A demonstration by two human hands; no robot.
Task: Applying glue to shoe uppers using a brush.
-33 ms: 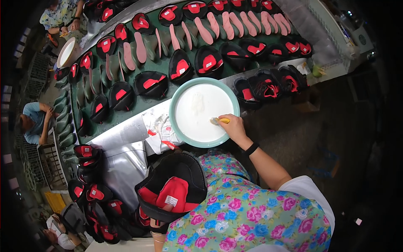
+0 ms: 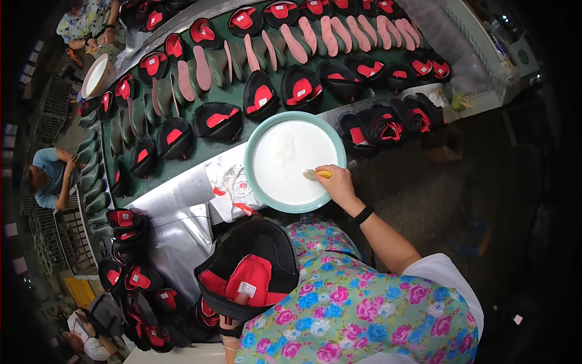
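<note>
My right hand (image 2: pixel 337 184) pinches a small brush by its yellow handle (image 2: pixel 325 174). The bristles (image 2: pixel 310 175) are over the white liquid (image 2: pixel 291 161), near the right side of a pale green basin (image 2: pixel 295 208); whether they touch the liquid I cannot tell. In front of my body on the left, a black shoe upper (image 2: pixel 267 242) with red lining and a white label is held by my left hand (image 2: pixel 242 298). The thumb shows inside the upper, and the other fingers are hidden under it.
Beyond the basin, a green table (image 2: pixel 194 159) bears rows of black-and-red uppers, pink insoles (image 2: pixel 202 68) and green shoe lasts. A white cloth (image 2: pixel 227 194) lies left of the basin. More uppers (image 2: pixel 154 297) are piled at lower left. Other people (image 2: pixel 51 176) sit further left.
</note>
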